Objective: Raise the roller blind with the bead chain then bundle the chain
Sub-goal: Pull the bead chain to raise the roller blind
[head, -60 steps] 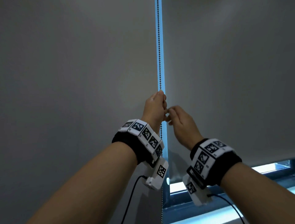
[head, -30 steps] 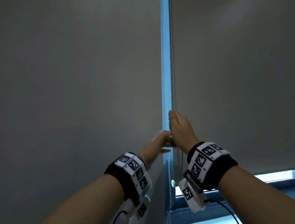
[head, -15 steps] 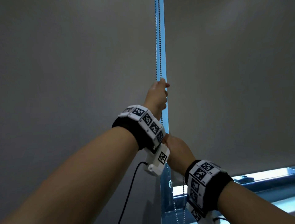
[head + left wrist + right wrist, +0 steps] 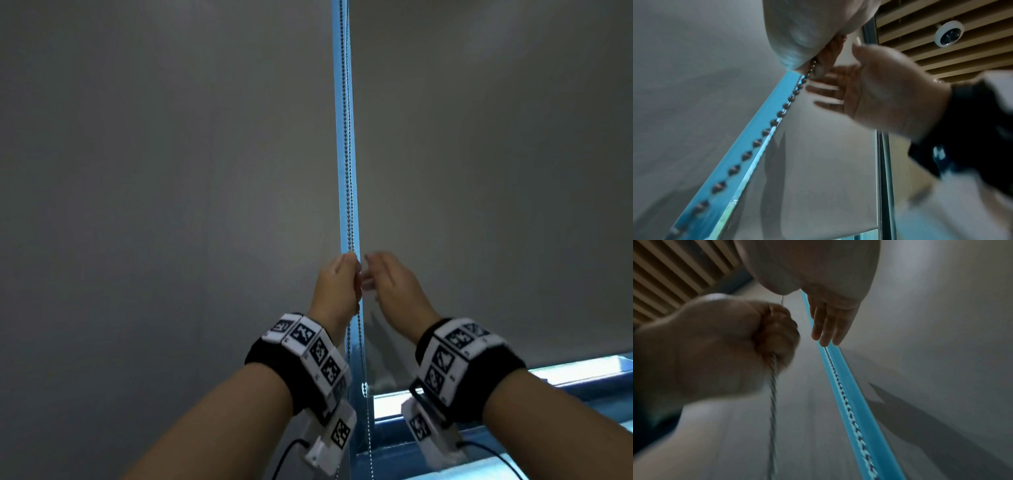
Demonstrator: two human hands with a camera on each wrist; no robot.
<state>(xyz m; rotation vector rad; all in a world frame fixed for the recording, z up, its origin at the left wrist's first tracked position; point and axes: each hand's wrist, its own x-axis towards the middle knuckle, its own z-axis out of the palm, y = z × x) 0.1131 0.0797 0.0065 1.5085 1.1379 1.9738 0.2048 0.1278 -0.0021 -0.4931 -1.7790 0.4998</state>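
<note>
The bead chain (image 4: 346, 144) hangs in the bright blue gap between two grey roller blinds. My left hand (image 4: 339, 284) grips it in a fist at mid height; in the right wrist view the left hand (image 4: 731, 344) is closed round a chain strand (image 4: 773, 386). My right hand (image 4: 385, 279) hovers just right of it with straight fingers (image 4: 826, 327) and holds nothing. In the left wrist view the chain (image 4: 777, 115) leaves my fist downward, with the right hand (image 4: 875, 91) open beside it. The right blind (image 4: 479, 171) has its bottom edge slightly above the sill.
The left blind (image 4: 137, 171) fills the left side. A second chain strand (image 4: 847, 404) runs along the blue gap. Bright window frame (image 4: 513, 387) shows under the right blind. Wooden ceiling slats and a dome camera (image 4: 947, 34) are overhead.
My left hand has come down along the chain from its higher grip. My right hand has risen from below the left wrist, let go and opened beside the left hand.
</note>
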